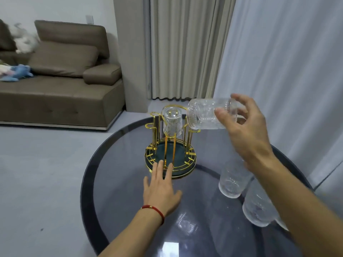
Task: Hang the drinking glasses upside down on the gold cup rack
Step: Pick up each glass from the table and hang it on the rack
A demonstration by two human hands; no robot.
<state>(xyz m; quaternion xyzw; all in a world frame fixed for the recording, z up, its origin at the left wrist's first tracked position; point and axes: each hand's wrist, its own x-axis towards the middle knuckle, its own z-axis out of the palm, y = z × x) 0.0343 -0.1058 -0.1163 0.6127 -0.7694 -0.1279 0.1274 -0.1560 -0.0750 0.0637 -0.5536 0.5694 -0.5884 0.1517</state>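
Head: ribbed glass (207, 114), gold wire rack (169, 145).

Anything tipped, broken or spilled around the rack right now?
Nothing stands out. One glass hangs upside down on the gold cup rack; the right hand holds another glass sideways beside it, apparently mid-placement.

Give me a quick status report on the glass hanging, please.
Left hand open, steadying rack base. Right hand holds glass tilted beside rack prongs. One hung glass; nothing blocking.
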